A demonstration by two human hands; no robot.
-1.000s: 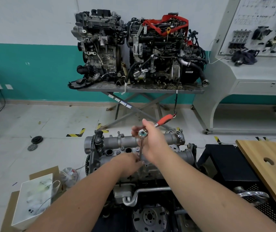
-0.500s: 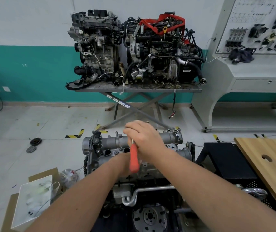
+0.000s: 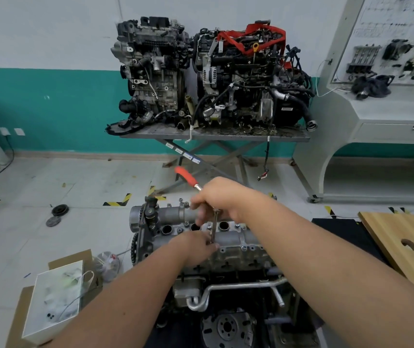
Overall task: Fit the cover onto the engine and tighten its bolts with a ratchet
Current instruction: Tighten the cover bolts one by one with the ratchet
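Forearms reach in from the bottom edge toward the engine (image 3: pixel 226 249) that stands low in the middle of the view, with a bent metal pipe (image 3: pixel 236 287) and a round flywheel (image 3: pixel 228 327) on its near face. The left hand (image 3: pixel 196 246) lies on the silver cover (image 3: pixel 238 243) on top of the engine, its fingers curled round the lower end of the ratchet's thin vertical extension bar (image 3: pixel 214 228). The right hand (image 3: pixel 222 199) grips the ratchet (image 3: pixel 188 177) at its head, above the cover, fingers closed round it, and the red handle slants up and away to the left. Left of the engine on the floor sit a white box (image 3: pixel 55 300) on cardboard and a clear plastic bag (image 3: pixel 106 264); to the right a wooden board (image 3: pixel 407 244) with a round hole. Farther off lie two dark discs (image 3: pixel 56 214) and yellow-black tape marks. Against the teal-and-white wall two more engines (image 3: pixel 211 74) stand on a metal table (image 3: pixel 216 135), beside a grey display panel (image 3: pixel 387 46) hung with parts
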